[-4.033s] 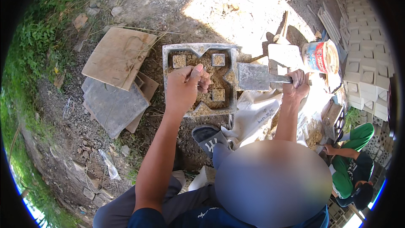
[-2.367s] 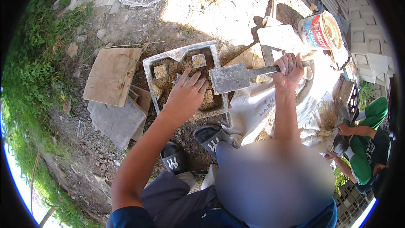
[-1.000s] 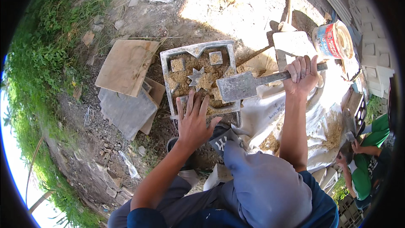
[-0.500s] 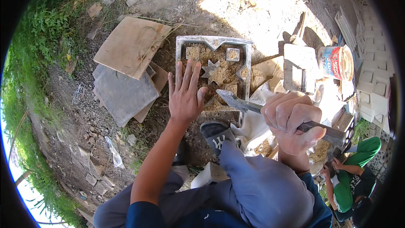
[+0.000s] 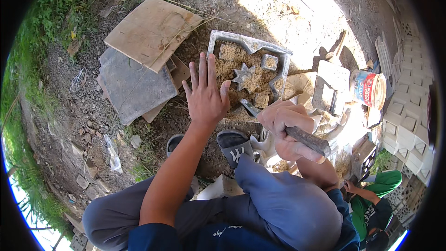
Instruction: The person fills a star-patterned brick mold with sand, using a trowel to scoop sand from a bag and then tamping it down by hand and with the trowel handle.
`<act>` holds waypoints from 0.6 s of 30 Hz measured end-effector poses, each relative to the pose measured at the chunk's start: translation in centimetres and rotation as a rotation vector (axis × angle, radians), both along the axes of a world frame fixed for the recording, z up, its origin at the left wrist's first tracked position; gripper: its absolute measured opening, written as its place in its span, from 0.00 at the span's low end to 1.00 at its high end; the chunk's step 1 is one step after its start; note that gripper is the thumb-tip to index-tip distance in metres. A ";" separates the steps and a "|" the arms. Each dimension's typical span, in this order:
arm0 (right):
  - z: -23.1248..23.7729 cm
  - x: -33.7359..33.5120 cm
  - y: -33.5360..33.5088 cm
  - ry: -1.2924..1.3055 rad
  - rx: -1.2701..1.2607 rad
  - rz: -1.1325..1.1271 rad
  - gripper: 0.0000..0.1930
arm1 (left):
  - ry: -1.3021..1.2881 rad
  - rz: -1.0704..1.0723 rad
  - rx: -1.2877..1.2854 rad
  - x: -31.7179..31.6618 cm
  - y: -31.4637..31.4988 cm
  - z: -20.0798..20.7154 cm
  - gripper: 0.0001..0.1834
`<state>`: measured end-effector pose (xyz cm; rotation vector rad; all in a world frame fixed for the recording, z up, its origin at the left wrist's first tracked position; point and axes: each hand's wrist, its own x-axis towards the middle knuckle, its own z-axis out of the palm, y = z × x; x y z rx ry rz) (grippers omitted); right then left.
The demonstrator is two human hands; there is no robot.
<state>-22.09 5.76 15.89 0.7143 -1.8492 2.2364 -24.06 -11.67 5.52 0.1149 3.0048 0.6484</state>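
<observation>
Right fingers point(image 5: 283, 114) clench trowel point(image 5: 309, 140); left fingers point(image 5: 203, 69) spread near mold point(image 5: 275, 47); dirt ground point(image 5: 95, 111) outdoors (partly sunlit).

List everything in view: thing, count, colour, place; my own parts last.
mould: one, grey, centre
sandy mix: one mass, tan, inside mould
star insert: one, grey, inside mould
square inserts: three visible, grey, inside mould
boards: several, brown and grey, left
plants: many, green, upper left
wooden-handled tool: one, brown, upper right
bucket: one, blue and red, right
blocks: many, pale, far right
co-worker: one, green trousers, lower right
hand tool: one, grey, at mould's lower right
sandals: two, dark, below mould
left grip: one, bare, mould's left edge
right grip: one, bare, around hand tool
</observation>
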 end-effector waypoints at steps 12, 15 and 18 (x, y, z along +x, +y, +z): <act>3.0 0.4 2.3 -0.038 -0.083 0.109 0.25 | 0.045 0.018 0.010 -0.5 0.8 0.3 0.37; 1.1 0.5 2.2 -0.001 -0.041 0.121 0.35 | 0.041 0.027 0.042 -0.1 0.8 0.1 0.37; 1.8 1.5 2.7 -0.030 -0.057 0.117 0.37 | 0.042 0.033 0.023 0.3 -0.1 -0.4 0.37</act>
